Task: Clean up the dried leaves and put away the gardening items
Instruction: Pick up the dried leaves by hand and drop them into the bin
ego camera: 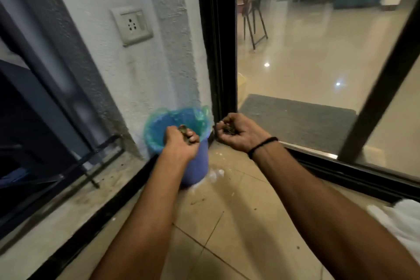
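A small blue bin (197, 166) lined with a blue-green plastic bag (159, 125) stands in the corner where the white wall meets the black door frame. My left hand (181, 143) hovers over the bin's opening, fingers closed on a clump of dried leaves (183, 130). My right hand (236, 135) is just right of the bin, palm up and cupped around more dried leaves (228, 130). A black band circles my right wrist.
A black sliding-door track (341, 166) runs along the right, with a grey doormat (295, 120) and a glossy indoor floor beyond. A folding chair (252, 18) stands inside. A low ledge with a black metal railing (68, 166) lies to the left. Specks of debris dot the beige tiles (216, 211).
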A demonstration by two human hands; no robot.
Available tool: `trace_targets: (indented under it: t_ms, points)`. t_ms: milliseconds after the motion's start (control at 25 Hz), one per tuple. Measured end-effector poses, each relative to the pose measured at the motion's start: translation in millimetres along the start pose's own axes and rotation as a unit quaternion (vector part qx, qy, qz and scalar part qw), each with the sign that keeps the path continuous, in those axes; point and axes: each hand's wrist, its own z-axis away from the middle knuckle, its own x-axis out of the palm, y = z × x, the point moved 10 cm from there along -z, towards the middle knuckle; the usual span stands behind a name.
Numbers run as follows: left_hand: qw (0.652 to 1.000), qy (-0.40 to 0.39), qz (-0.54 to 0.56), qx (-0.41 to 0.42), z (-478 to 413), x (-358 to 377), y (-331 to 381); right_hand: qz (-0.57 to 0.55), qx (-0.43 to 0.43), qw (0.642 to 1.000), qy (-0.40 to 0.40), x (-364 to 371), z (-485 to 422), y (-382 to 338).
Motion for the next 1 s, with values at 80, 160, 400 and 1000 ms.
trace_targets:
  t_ms: [80,160,400,1000]
  points:
    - [0.999,0.051,0.003,0.016,-17.0,-22.2,35.3,0.014,-0.002,1.0,0.009,34.0,-30.3,8.7]
    - [0.995,0.09,-0.01,0.031,-35.6,-36.6,59.3,0.04,-0.005,0.999,0.016,57.3,-54.7,16.9]
    - [0.993,0.057,-0.104,0.03,-36.0,-25.2,69.4,0.062,0.069,0.985,-0.144,98.5,-86.8,55.5]
    - [0.99,0.019,-0.119,0.078,-4.4,99.7,-116.2,0.022,-0.132,0.978,0.163,-138.4,44.1,-70.0]
